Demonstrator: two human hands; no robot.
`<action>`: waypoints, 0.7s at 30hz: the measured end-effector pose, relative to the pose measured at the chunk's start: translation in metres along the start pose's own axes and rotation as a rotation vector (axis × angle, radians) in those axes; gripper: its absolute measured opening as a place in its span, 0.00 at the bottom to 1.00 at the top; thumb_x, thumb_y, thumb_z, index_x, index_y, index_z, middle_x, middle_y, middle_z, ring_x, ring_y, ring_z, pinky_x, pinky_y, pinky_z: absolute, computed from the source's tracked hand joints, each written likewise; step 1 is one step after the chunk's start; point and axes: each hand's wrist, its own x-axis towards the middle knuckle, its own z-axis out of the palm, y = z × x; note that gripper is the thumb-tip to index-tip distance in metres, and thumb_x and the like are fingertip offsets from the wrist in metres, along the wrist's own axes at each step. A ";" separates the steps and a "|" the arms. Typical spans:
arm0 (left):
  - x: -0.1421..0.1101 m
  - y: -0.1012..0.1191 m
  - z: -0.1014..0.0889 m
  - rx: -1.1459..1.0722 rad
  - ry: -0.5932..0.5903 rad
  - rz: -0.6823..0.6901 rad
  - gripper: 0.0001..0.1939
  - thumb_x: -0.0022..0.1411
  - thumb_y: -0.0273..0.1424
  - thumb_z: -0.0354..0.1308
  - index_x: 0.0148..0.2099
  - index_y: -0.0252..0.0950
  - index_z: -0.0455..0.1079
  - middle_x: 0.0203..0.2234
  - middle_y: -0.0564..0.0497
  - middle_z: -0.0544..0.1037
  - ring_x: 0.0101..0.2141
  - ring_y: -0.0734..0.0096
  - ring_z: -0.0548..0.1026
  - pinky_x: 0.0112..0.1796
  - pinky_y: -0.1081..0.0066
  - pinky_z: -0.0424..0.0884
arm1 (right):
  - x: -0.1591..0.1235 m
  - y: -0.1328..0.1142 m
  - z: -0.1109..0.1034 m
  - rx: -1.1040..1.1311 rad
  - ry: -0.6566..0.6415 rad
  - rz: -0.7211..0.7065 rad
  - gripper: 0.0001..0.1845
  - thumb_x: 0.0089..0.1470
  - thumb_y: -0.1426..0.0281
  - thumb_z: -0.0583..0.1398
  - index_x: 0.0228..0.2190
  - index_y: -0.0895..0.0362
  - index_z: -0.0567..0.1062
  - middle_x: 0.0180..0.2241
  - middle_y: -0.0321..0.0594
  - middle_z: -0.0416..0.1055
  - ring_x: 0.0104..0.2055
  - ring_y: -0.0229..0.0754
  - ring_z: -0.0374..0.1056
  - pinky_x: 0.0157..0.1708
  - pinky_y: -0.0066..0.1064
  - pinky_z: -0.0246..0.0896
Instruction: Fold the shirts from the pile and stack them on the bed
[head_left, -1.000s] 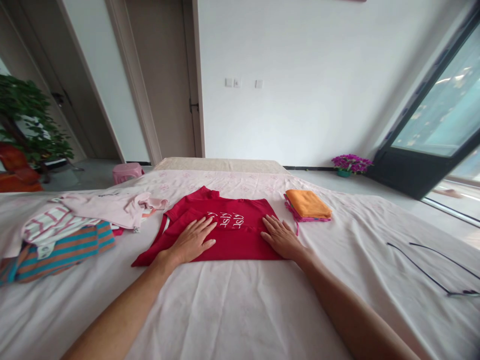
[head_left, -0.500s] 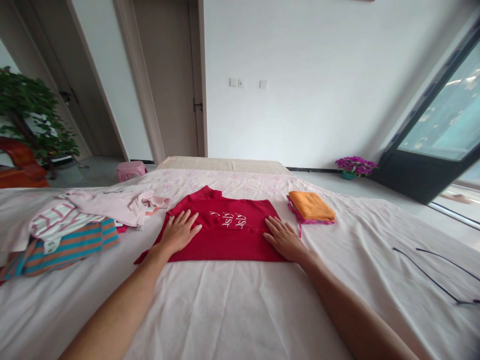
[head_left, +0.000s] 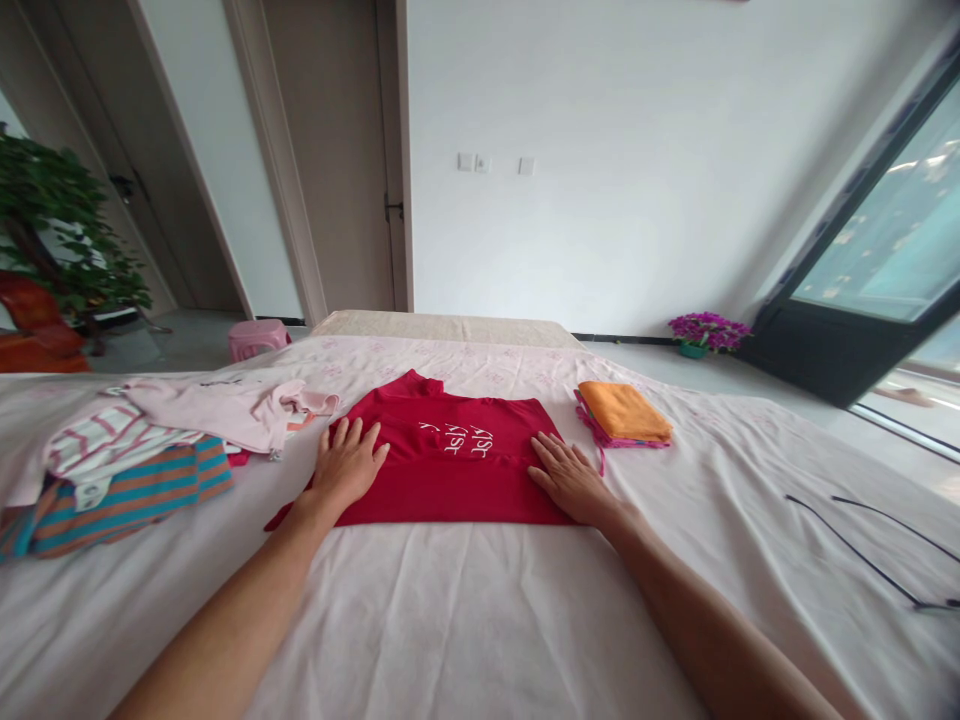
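A red shirt (head_left: 457, 470) with white lettering lies partly folded on the pale pink bed sheet (head_left: 480, 620). My left hand (head_left: 345, 467) rests flat on the shirt's left edge, fingers spread. My right hand (head_left: 568, 478) lies flat on the shirt's right edge, fingers stretched out. Neither hand holds anything.
A heap of clothes (head_left: 127, 455), pink, striped white and striped teal-orange, lies to the left. A folded orange cloth on a pink one (head_left: 621, 412) sits to the right. Thin black hangers (head_left: 870, 540) lie at far right. Beyond the bed: a pink stool (head_left: 257, 338), a potted plant (head_left: 52, 230), purple flowers (head_left: 705, 330).
My left hand has slid leftward across the red shirt, from beside the lettering to its left edge. My right hand has stayed where it was.
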 end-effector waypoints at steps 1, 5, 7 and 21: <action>-0.001 0.002 -0.002 0.000 0.041 0.024 0.26 0.69 0.41 0.43 0.63 0.37 0.65 0.63 0.37 0.63 0.65 0.46 0.55 0.61 0.43 0.48 | 0.000 0.000 0.001 0.000 0.005 0.000 0.32 0.67 0.53 0.40 0.66 0.52 0.55 0.69 0.46 0.46 0.70 0.51 0.42 0.63 0.55 0.45; 0.000 0.010 -0.010 -0.076 0.103 0.281 0.24 0.70 0.37 0.43 0.64 0.37 0.65 0.65 0.41 0.61 0.67 0.53 0.52 0.64 0.52 0.47 | 0.001 0.001 0.005 0.001 0.032 0.010 0.31 0.67 0.54 0.41 0.66 0.51 0.54 0.68 0.45 0.48 0.70 0.51 0.43 0.64 0.54 0.44; 0.002 0.013 -0.011 -0.134 0.027 0.426 0.26 0.71 0.39 0.42 0.66 0.39 0.61 0.66 0.44 0.59 0.67 0.58 0.53 0.64 0.57 0.50 | 0.001 0.000 0.006 0.001 0.035 0.023 0.32 0.67 0.54 0.41 0.67 0.51 0.53 0.68 0.45 0.49 0.70 0.51 0.44 0.64 0.53 0.44; 0.031 0.026 -0.025 -0.182 -0.292 0.232 0.26 0.69 0.46 0.43 0.63 0.43 0.64 0.62 0.42 0.66 0.60 0.52 0.65 0.55 0.55 0.63 | 0.057 -0.032 -0.065 -0.084 -0.035 -0.044 0.18 0.65 0.63 0.50 0.41 0.58 0.78 0.47 0.53 0.73 0.52 0.54 0.67 0.56 0.48 0.52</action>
